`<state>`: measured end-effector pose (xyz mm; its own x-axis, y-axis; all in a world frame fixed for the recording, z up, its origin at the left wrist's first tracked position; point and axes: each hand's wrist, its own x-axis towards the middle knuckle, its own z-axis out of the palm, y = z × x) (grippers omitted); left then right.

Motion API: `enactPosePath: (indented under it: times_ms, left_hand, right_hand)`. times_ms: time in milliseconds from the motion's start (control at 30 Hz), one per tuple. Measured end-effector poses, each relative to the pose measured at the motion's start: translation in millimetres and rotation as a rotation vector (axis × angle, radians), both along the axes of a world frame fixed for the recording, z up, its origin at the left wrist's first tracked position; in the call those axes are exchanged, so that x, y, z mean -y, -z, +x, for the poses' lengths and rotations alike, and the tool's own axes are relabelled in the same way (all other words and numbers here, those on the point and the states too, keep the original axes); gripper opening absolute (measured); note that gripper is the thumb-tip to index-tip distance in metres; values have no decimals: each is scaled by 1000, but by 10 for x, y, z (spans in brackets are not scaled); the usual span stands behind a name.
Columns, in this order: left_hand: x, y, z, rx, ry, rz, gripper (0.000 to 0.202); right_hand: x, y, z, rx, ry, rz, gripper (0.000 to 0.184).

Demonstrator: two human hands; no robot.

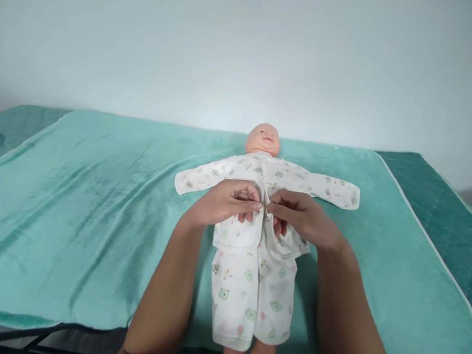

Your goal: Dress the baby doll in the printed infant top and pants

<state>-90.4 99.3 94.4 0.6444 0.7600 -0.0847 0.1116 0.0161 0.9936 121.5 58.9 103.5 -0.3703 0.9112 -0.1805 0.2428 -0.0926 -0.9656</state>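
A baby doll lies on its back, head away from me and bare feet towards me. It wears a white long-sleeved baby shirt and matching trousers, both printed with small animals. The shirt's front edges part below the chest. My left hand pinches one front edge near the middle of the shirt. Close beside it, my right hand pinches the opposite edge, which is lifted a little. Any fastener between the fingertips is too small to make out. The doll's hands are hidden inside the spread sleeves.
A turquoise plush blanket with several wrinkles lies under the doll. Darker green quilted cloth shows at the right. Behind stands a plain pale wall. A dark metal frame shows at the lower left edge.
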Motion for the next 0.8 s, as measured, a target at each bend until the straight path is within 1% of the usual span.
enactPosePath:
  times_ms: [33, 100, 233, 367, 667, 800]
  left_hand:
    - [-6, 6, -3, 19, 7, -16, 18]
    - [-18, 22, -12, 56, 22, -40, 19]
    - [-36, 55, -29, 120, 38, -49, 18]
    - [-38, 68, -27, 144, 30, -53, 17]
    - [-7, 51, 11, 136, 6, -63, 17]
    - [6, 34, 24, 114, 14, -59, 16]
  right_hand:
    - [-5, 12, -17, -67, 5, -4, 28]
    - [-14, 39, -55, -129, 23, -3, 31]
    - [-29, 84, -85, -126, 23, -30, 32]
    - [-43, 98, -64, -135, 7, -46, 33]
    - [-52, 112, -81, -176, 32, -64, 33]
    - [-53, 116, -83, -192, 39, -75, 33]
